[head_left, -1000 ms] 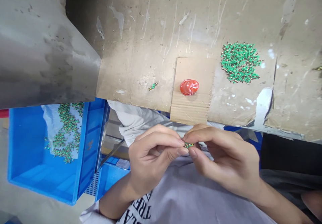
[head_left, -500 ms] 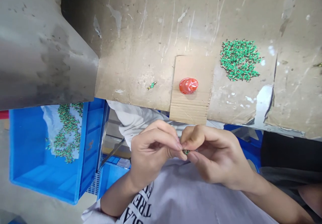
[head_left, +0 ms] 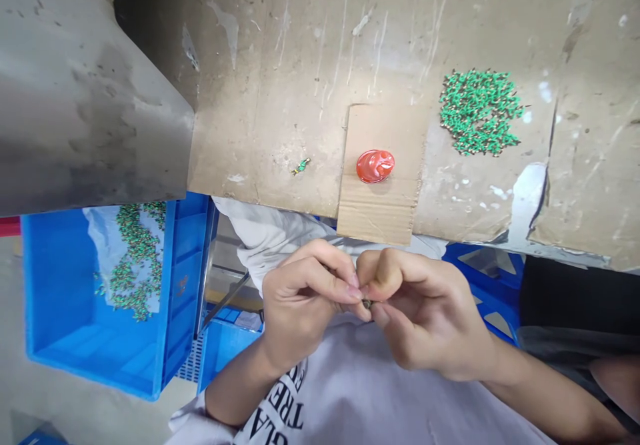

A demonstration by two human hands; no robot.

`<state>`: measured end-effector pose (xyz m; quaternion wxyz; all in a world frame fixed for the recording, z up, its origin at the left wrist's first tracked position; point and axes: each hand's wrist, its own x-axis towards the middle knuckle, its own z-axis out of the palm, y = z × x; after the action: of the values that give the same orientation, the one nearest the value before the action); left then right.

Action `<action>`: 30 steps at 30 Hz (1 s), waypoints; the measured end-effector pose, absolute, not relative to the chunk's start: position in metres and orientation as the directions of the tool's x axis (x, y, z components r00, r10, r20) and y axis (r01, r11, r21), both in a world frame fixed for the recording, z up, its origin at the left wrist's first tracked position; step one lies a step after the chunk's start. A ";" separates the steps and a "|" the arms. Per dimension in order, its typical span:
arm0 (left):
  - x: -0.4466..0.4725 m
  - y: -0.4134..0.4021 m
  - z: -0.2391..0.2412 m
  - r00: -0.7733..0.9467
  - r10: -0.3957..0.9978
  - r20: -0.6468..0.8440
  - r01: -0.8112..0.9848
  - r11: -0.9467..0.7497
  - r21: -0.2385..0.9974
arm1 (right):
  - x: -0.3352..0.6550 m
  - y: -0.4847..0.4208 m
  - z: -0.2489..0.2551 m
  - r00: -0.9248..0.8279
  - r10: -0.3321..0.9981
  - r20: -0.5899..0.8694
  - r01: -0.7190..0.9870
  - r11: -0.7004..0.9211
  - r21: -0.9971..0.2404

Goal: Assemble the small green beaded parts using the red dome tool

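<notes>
Our left hand (head_left: 300,305) and right hand (head_left: 425,321) meet fingertip to fingertip, fingers (head_left: 340,286) closed narrow on a tiny green part (head_left: 367,304) between them; its long axis is hidden.

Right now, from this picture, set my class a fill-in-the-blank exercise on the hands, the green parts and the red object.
1. The small part is pinched by exactly ____ hands, the left hand and right hand.
2. The red object rests on a patch of ____.
3. The plastic crate at far left is ____.
4. The heap of green parts lies to the red object's ____.
Missing words: two, cardboard, blue, right.
</notes>
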<state>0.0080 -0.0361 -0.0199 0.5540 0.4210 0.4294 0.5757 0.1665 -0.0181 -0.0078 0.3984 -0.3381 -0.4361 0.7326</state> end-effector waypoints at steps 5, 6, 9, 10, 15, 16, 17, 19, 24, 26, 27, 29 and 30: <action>0.010 -0.034 -0.017 -0.061 0.998 0.027 -0.222 -0.040 0.974 | 0.168 -0.013 -0.006 -0.455 0.876 -0.160 -0.327 -0.332 -0.885; 0.009 -0.033 -0.017 -0.051 0.998 0.022 -0.203 -0.032 0.979 | 0.170 -0.010 -0.005 -0.465 0.863 -0.196 -0.312 -0.367 -0.876; 0.006 -0.030 -0.015 -0.017 0.999 0.029 -0.156 -0.032 0.987 | 0.180 -0.002 -0.002 -0.529 0.784 -0.324 -0.245 -0.507 -0.826; 0.005 -0.030 -0.015 -0.009 0.999 0.041 -0.149 -0.042 0.988 | 0.183 0.000 -0.001 -0.557 0.753 -0.352 -0.230 -0.547 -0.805; 0.002 -0.033 -0.019 -0.028 0.997 0.072 -0.145 -0.075 0.987 | 0.191 0.002 0.002 -0.657 0.650 -0.381 -0.226 -0.652 -0.724; 0.003 -0.033 -0.020 -0.035 0.997 0.069 -0.151 -0.074 0.986 | 0.192 0.001 0.002 -0.661 0.648 -0.378 -0.236 -0.658 -0.715; 0.003 -0.034 -0.021 -0.042 0.997 0.068 -0.161 -0.074 0.984 | 0.192 0.000 0.003 -0.659 0.652 -0.375 -0.248 -0.659 -0.711; 0.004 -0.034 -0.021 -0.049 0.996 0.072 -0.175 -0.079 0.981 | 0.192 -0.002 0.005 -0.635 0.676 -0.374 -0.262 -0.643 -0.719; 0.005 -0.031 -0.018 -0.028 0.996 0.089 -0.162 -0.093 0.982 | 0.192 -0.005 0.009 -0.554 0.757 -0.347 -0.229 -0.538 -0.811; 0.006 -0.031 -0.017 -0.032 0.994 0.104 -0.164 -0.108 0.980 | 0.192 -0.006 0.010 -0.538 0.786 -0.306 -0.215 -0.479 -0.851; 0.006 -0.032 -0.017 -0.034 0.993 0.117 -0.163 -0.121 0.979 | 0.192 -0.007 0.010 -0.527 0.801 -0.285 -0.207 -0.446 -0.871; 0.006 -0.032 -0.018 -0.035 0.987 0.156 -0.150 -0.159 0.976 | 0.192 -0.008 0.010 -0.503 0.830 -0.242 -0.189 -0.378 -0.906; 0.005 -0.032 -0.019 -0.036 0.983 0.181 -0.138 -0.184 0.973 | 0.192 -0.009 0.010 -0.495 0.840 -0.221 -0.179 -0.348 -0.920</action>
<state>0.0054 -0.0323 -0.0186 0.4800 0.5014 0.4215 0.5836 0.1916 -0.0085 0.0096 0.3463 -0.3641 -0.4541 0.7358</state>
